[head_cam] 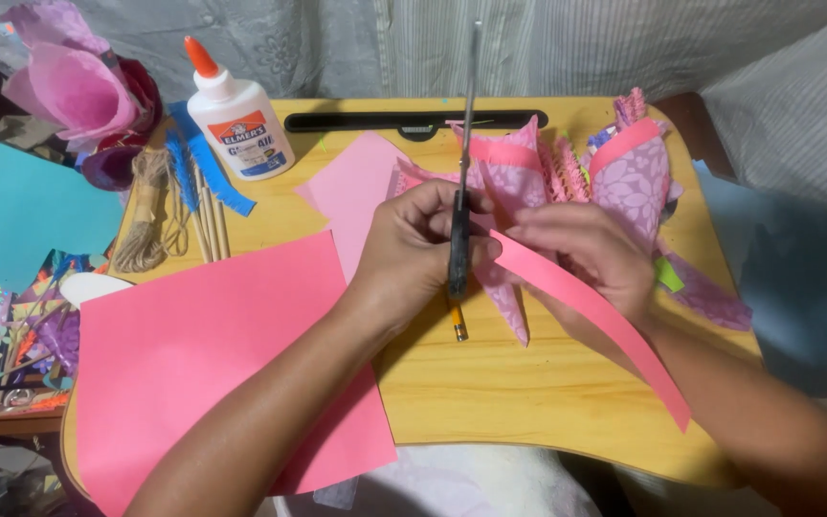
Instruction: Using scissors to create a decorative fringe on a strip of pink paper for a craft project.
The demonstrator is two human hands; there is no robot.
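Far left, at 9 o'clock off the wooden lap surface (528, 383), lies a flat teal paper sheet (21, 211). Above it, at 10 o'clock, sits a cluster of pink and purple tissue-paper cones (74, 91). On the surface's left edge rests a coil of tan twine (145, 230), with thin wooden skewers (211, 225) and a fringed blue paper strip (205, 163) just beside it. A white glue bottle with an orange cap (236, 115) lies tilted at 11 o'clock.

A large square sheet of bright pink paper (203, 364) covers the surface's lower left, at 7 o'clock. A paler pink sheet (361, 187) lies above it, partly under the left hand.

The left hand (413, 249), at centre, has its grip closed around the dark handle end of a long thin scissors-like blade (466, 144) that points up towards 12 o'clock. A yellow pencil end (458, 324) shows below this hand, on the surface. A black bar-shaped slot (413, 122) runs along the far edge.

The right hand (591, 254) has its grip closed on a long pink paper strip (605, 325), pinched near the blade; the strip trails down towards 5 o'clock, over the surface.

Behind both hands, from 12 to 2 o'clock, lie purple patterned paper cones with pink bands (624, 177).
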